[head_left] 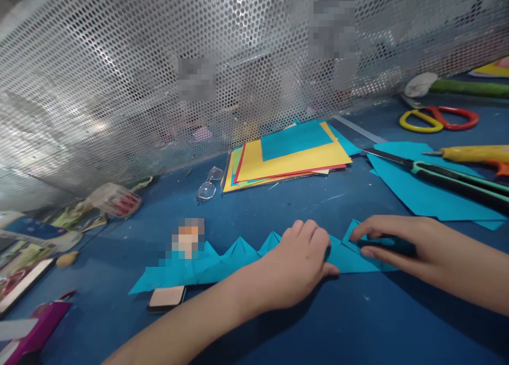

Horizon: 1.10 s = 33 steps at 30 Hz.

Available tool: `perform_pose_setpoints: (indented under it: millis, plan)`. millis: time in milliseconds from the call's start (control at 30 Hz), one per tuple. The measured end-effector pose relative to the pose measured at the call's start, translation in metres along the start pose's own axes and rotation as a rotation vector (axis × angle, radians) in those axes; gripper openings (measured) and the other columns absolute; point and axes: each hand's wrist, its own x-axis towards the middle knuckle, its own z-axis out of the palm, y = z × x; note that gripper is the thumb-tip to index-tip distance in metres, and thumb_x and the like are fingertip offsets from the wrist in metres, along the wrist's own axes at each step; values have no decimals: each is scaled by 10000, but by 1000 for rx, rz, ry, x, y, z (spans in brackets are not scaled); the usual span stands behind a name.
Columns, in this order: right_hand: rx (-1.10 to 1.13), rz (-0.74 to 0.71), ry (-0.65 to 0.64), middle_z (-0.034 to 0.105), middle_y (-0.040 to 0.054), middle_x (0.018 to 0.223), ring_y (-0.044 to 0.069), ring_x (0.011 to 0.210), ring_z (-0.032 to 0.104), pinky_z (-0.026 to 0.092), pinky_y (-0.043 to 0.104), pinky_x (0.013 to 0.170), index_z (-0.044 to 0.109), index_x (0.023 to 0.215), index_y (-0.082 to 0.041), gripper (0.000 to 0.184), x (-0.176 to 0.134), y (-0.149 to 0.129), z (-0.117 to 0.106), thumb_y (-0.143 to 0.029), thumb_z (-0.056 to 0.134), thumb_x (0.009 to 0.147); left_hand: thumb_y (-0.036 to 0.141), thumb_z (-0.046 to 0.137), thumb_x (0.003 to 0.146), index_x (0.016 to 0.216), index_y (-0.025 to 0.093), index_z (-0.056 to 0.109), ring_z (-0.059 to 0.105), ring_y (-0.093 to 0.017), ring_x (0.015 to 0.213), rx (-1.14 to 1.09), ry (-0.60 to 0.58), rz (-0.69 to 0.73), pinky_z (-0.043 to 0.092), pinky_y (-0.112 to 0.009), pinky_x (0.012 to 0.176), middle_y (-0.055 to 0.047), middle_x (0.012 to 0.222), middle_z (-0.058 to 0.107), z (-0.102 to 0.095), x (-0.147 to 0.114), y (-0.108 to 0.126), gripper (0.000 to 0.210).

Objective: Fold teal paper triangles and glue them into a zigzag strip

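Observation:
A long strip of folded blue paper (217, 264), with a row of pointed peaks along its upper edge, lies across the blue table. My left hand (300, 261) rests on the strip's right half with its fingers curled together and pressed down. Just to the right, my right hand (397, 240) has thumb and fingertips around a folded blue triangle (350, 233) at that end of the strip. Under the strip's left part lies a phone (167, 297), mostly covered and partly blurred out.
Behind the strip are a stack of coloured paper (294, 155) and eyeglasses (209, 184). To the right lie a black-and-green cutter (457, 179) on blue sheets (409, 192), a yellow glue gun (473, 153) and scissors (421, 121). A purple tool (43, 328) lies front left; perforated metal mesh (246, 46) stands behind.

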Motion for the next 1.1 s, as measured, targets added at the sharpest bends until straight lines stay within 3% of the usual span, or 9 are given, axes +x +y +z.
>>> perform_pose_setpoints:
  millis: [200, 333, 467, 633, 833, 1100]
  plan:
    - [46, 3, 28, 884, 22, 1051, 267, 862, 868, 716, 341, 706, 888, 1127, -356, 523, 1, 1, 0, -788, 593, 1149, 339, 556, 1264, 1315, 177, 580, 584, -335, 1237, -45, -2, 20, 552, -572, 1187, -178, 1394, 651, 2, 0, -4, 171]
    - [62, -1, 22, 881, 9, 1030, 263, 849, 867, 709, 334, 671, 896, 1107, -372, 474, 0, -1, -1, -751, 614, 1143, 258, 570, 1240, 1275, 227, 539, 570, -296, 1259, -115, -23, 61, 546, -515, 1205, -148, 1417, 630, -1, -3, -14, 56]
    - [67, 9, 28, 880, -7, 1026, 250, 835, 862, 702, 325, 662, 888, 1084, -379, 425, -2, -1, -2, -718, 636, 1129, 144, 580, 1196, 1262, 246, 499, 584, -265, 1253, -166, -78, 77, 525, -459, 1229, -124, 1405, 618, -7, -4, -22, 146]
    - [70, 30, 10, 878, -10, 1023, 252, 815, 857, 695, 326, 639, 887, 1085, -386, 354, -1, 0, -3, -647, 648, 1109, 75, 579, 1161, 1226, 272, 459, 596, -258, 1256, -210, -103, 76, 441, -506, 1321, -96, 1381, 616, -10, -3, -24, 239]
    - [67, 58, -14, 882, -14, 1061, 270, 866, 866, 701, 353, 676, 889, 1105, -401, 313, -1, 2, -4, -603, 652, 1078, 64, 588, 1146, 1185, 286, 441, 577, -273, 1211, -257, -107, 80, 542, -448, 1134, -90, 1325, 608, -12, -2, -25, 269]
    - [63, 129, -83, 876, 27, 1145, 283, 968, 855, 690, 375, 768, 887, 1167, -368, 352, -7, 4, -9, -586, 618, 1106, 88, 598, 1141, 1177, 284, 437, 563, -277, 1201, -317, -98, 142, 516, -447, 1115, -87, 1303, 592, -7, 0, -35, 256]
